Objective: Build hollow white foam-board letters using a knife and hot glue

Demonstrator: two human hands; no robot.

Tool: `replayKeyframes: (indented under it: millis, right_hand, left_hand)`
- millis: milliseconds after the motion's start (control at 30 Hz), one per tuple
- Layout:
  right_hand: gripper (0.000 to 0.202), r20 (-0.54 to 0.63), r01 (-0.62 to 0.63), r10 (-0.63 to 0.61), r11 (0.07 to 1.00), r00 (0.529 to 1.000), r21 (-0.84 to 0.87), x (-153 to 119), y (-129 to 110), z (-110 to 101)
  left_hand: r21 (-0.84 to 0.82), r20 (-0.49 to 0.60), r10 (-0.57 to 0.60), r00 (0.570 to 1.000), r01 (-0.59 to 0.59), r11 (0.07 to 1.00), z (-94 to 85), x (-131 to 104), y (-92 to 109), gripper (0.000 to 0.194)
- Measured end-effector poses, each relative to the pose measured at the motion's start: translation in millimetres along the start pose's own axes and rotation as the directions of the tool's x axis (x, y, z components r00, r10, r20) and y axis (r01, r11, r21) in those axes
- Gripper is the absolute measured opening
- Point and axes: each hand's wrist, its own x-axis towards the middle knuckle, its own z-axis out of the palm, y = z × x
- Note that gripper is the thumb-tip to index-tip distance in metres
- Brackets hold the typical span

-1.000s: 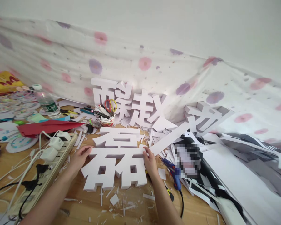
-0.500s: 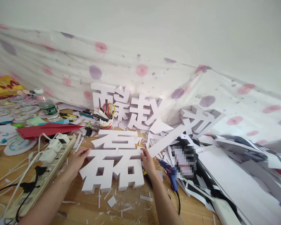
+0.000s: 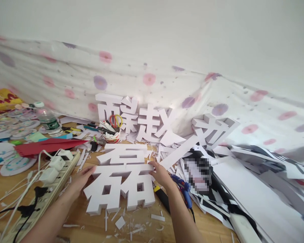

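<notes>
A large white three-dimensional Chinese character (image 3: pixel 136 168) lies face up on the wooden table in front of me, apparently of foam board or thick card. My left hand (image 3: pixel 83 176) holds its left side, fingers at the upper corner of the lower part. On the opposite side, my right hand (image 3: pixel 161 172) grips the right edge at about the same height. Both hands are closed on it, though their undersides are hidden. Beside my right wrist is a yellow-and-black handled tool (image 3: pixel 161 197), partly covered. A blue glue gun (image 3: pixel 183 189) lies farther right.
More white characters (image 3: pixel 154 123) stand against the flowered sheet. A cup of pens and scissors (image 3: pixel 112 136) stands before them. Left are a power strip (image 3: pixel 47 202) with plugs, red paper (image 3: pixel 48 145) and a water bottle (image 3: pixel 48 118). White boards (image 3: pixel 245 189) and scraps lie right.
The view has shifted slightly, so the scene sits a little lower and farther left. My right wrist bends more, and more of the yellow-and-black tool shows. Both hands stay on the character.
</notes>
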Motion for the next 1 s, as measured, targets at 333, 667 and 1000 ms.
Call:
replayKeyframes:
  millis: [333, 667, 1000]
  right_hand:
    - [0.041, -0.118, -0.009, 0.028, 0.987, 0.993, 0.162, -12, -8, -5]
    - [0.034, -0.121, -0.132, 0.179, 0.937, 0.976, 0.324, -47, -20, 21]
    - [0.024, -0.151, -0.192, 0.208, 0.975, 0.966, 0.115, -82, -43, 57]
  left_hand:
    - [-0.210, 0.131, -0.142, 0.981, 0.168, 0.963, 1.5, -5, -1, 0.003]
    - [-0.007, 0.220, -0.166, 0.961, 0.172, 0.985, -23.3, 27, 32, 0.044]
    - [0.157, 0.511, -0.164, 0.844, 0.096, 0.983, -11.3, 66, 54, 0.040]
